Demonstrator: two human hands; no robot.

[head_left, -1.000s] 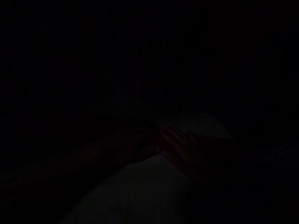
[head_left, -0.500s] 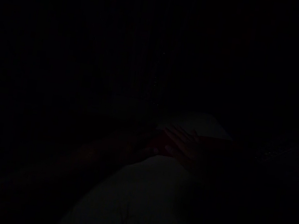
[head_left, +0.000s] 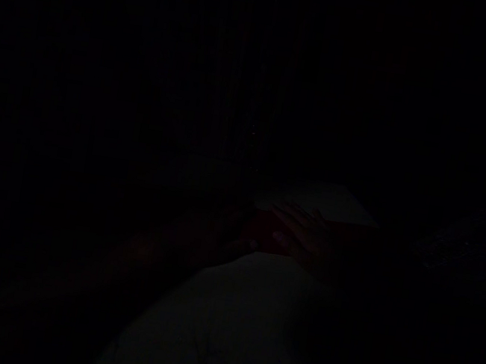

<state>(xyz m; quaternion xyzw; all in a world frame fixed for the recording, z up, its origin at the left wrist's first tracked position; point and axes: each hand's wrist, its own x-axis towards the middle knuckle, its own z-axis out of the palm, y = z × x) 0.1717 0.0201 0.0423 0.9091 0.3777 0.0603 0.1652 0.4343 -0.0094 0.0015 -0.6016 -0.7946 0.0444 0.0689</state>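
Observation:
Very little light falls on the scene. A dark red strip [head_left: 261, 233] runs across a pale, flat piece [head_left: 233, 308], perhaps cloth or paper. From the left my left hand [head_left: 212, 232] reaches over the strip, its thumb apart from the dim fingers. On the right side my right hand [head_left: 306, 234] lies flat across the same strip, fingers stretched out and thumb a little apart. Neither hand is seen to grasp anything. Between the two thumbs a short part of the red shows.
Beyond the strip a further pale part [head_left: 327, 197] ends in a slanted edge at its right. Faint speckled texture [head_left: 457, 244] shows at the far right. Everything else is too dark to make out.
My right hand has slid slightly to the right, so the space between the thumbs is a bit wider. The bright glints at the far right have faded. My left hand stays about where it was.

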